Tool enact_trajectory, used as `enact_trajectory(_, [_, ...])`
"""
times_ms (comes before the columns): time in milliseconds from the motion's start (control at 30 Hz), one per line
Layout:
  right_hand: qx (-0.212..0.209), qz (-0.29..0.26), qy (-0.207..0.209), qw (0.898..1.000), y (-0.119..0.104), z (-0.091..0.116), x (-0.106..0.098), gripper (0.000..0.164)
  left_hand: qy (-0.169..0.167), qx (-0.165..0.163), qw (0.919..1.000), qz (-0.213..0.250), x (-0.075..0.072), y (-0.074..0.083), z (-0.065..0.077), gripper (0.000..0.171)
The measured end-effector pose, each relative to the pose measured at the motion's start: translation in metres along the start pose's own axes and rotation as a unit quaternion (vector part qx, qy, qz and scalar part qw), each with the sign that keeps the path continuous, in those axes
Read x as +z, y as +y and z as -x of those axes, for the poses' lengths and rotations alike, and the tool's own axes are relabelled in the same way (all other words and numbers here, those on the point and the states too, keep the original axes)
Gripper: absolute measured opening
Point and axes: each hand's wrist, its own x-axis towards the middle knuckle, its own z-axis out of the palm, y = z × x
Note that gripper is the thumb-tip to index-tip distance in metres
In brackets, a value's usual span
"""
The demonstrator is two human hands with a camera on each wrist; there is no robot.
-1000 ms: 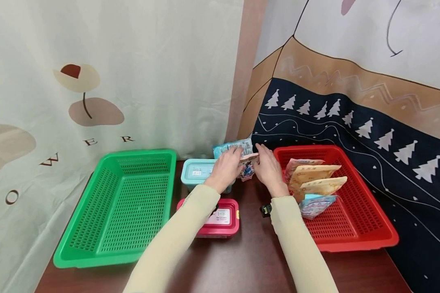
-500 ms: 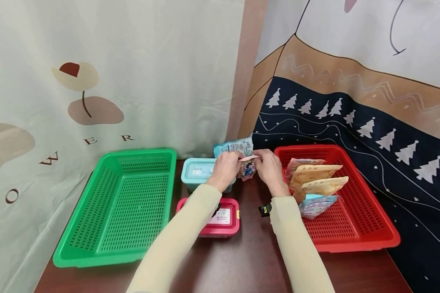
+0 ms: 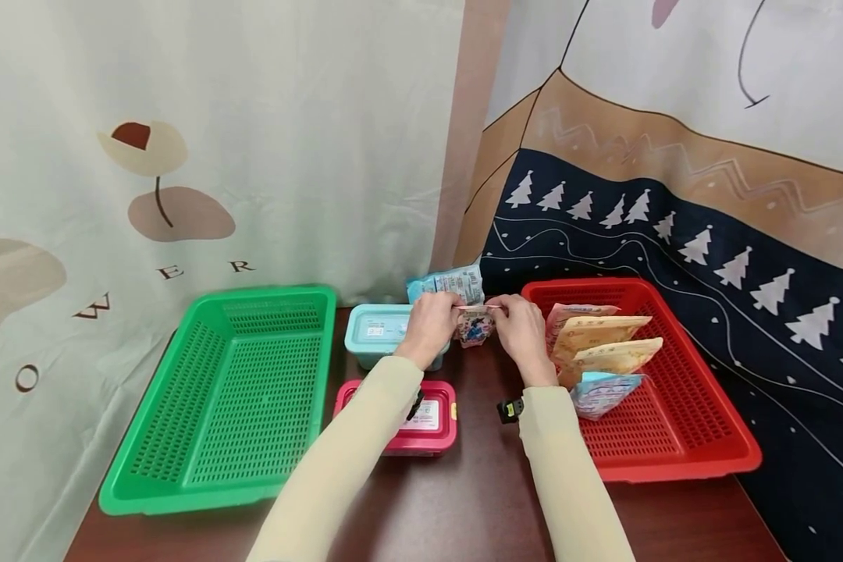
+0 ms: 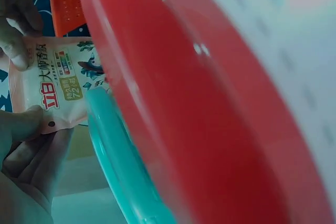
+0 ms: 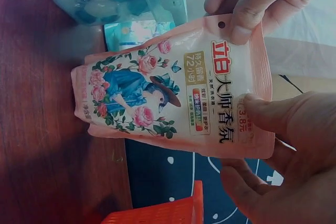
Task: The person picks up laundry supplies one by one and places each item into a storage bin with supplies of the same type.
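Pink laundry-detergent pouch (image 3: 474, 328) at wearer's 12 o'clock, red basket (image 3: 646, 433) at 2. Left hand (image 3: 430, 321) pinches pouch's top edge at 9 o'clock, right hand (image 3: 524, 336) at 3. Edge now nearly level, tilted one second ago; two-handed hold looks settled.

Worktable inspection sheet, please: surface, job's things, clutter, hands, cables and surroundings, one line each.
Surface: dark brown table, faintly shiny.
Job's things: pink pouch, held with its top edge up.
Clutter: green basket at left; red basket at right, holding several pouches; between them, a blue tub, a pink-lidded tub and a blue pouch.
Hands: left hand and right hand pinch either side of the pink pouch's top.
Cables: nothing seen.
Surroundings: printed curtains behind and at right.
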Motion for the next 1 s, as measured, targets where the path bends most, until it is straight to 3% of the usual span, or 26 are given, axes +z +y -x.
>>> enact_trajectory(533, [0.03,-0.03,0.027,0.999,0.0,0.027,-0.006,0.016,0.022,0.031,0.9991,0.02,-0.004,0.008,0.015,0.011])
enact_trajectory(867, [0.019,-0.063,0.056,0.996,-0.009,0.044,-0.018,0.015,0.027,-0.011,0.9956,0.089,-0.023,0.02,0.029,0.01])
enact_trajectory(1000, [0.007,-0.068,0.066,0.995,-0.013,0.05,-0.026,0.015,0.035,-0.005,0.9946,0.097,-0.031,0.023,0.035,0.009])
